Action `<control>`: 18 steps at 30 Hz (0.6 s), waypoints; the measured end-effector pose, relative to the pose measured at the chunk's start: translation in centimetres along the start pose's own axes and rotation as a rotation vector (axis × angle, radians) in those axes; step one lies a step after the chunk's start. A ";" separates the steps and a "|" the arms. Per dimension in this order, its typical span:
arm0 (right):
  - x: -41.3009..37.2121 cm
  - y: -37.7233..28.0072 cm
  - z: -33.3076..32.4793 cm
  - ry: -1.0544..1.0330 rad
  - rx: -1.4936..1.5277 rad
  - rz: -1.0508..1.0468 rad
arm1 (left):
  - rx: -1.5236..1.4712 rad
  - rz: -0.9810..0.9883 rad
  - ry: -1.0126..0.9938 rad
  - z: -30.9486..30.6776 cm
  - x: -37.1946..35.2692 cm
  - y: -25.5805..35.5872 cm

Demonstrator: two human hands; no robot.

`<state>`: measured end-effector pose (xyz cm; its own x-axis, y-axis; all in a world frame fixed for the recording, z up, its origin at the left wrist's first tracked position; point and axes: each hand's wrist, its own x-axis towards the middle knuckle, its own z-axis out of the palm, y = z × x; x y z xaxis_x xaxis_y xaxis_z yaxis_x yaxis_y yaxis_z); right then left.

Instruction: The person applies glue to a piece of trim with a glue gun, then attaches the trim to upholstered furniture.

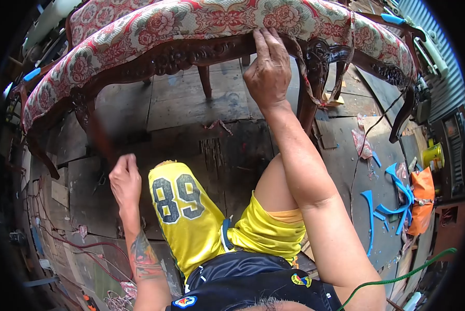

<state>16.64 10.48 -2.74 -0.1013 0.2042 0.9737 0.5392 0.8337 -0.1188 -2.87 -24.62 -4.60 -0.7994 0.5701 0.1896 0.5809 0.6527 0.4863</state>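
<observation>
Red-and-cream floral fabric covers the settee [155, 26] in front of us, its long axis running crosswise from our left to our right and bowed by the lens. Its carved wooden front rail [165, 62] faces us. Our right grip [269, 67] is unclenched, fingers extended and pointing away from us, the tips laid where the fabric meets the rail, on the right half of the settee's front. Our left grip [124, 178], below the settee's left part, is curled around a brown handle [103, 137]; motion blurs it, so we cannot tell its far end. It slants away from us and leftward, toward the settee's left front leg [82, 110].

Just right of our right grip, a twisted fabric strip [352, 33] hangs in a loop over the settee's front, beside its right front leg [315, 67]. On the plank floor, below the settee's right end, we see blue offcuts [368, 220], an orange bag [421, 202] and a yellow can [433, 156]. Below the settee's middle lies a small fabric scrap [219, 125].
</observation>
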 end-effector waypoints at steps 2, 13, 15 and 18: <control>0.2 0.0 -0.1 0.000 -0.014 0.001 | -0.205 0.318 0.269 0.0 3.2 4.7; 0.2 0.0 -0.3 -0.012 0.013 0.014 | -0.032 1.334 0.363 7.7 9.6 24.3; 0.1 0.2 -0.4 -0.013 0.038 0.004 | -0.033 1.346 0.388 9.0 10.1 24.3; 0.3 0.2 -0.7 -0.043 0.030 0.003 | -0.053 1.329 0.437 9.9 10.2 24.1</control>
<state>17.28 10.35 -2.38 -0.1362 0.2283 0.9640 0.5146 0.8478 -0.1281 4.52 1.92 0.60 0.3490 0.5333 0.7706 0.9334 -0.2708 -0.2353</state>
